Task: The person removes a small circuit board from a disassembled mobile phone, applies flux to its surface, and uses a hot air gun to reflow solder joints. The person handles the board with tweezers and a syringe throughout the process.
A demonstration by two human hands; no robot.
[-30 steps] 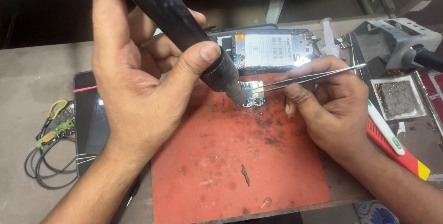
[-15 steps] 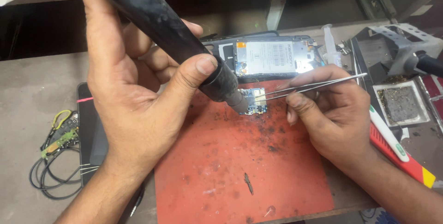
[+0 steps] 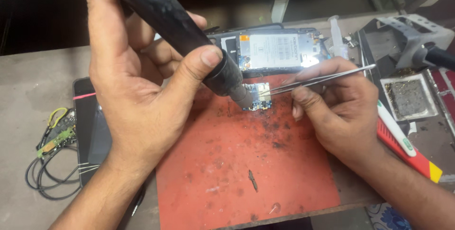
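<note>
Tabletop (image 3: 33, 97): grey-brown, worn and dusty, filling most of the view; a dark recess runs along its far edge.
Mat (image 3: 246, 173): red-orange work mat in the middle of the tabletop, speckled with black soot and small bits of debris.
Left hand (image 3: 137, 92): fingers wrapped shut around the black hot-air tool (image 3: 175, 26), thumb pressed on the barrel; the nozzle tip points down at the small circuit board.
Right hand (image 3: 336, 111): fingers pinched closed on the metal tweezers (image 3: 322, 78), whose tips reach left to the board.
Small circuit board (image 3: 258, 98): lies on the far part of the mat, just under the nozzle and at the tweezer tips.
Opened phone (image 3: 275, 52): beyond the mat, back off, innards showing.
Dark phone (image 3: 92, 130): flat at the mat's left edge, partly under the left wrist.
Cables (image 3: 47, 163): black loop with green and yellow clips, far left.
Right side: a grey metal stand (image 3: 407, 35), a tray with a dirty sponge (image 3: 410, 98), a red-and-yellow tool (image 3: 412, 156) and a white toothbrush (image 3: 395, 128).
</note>
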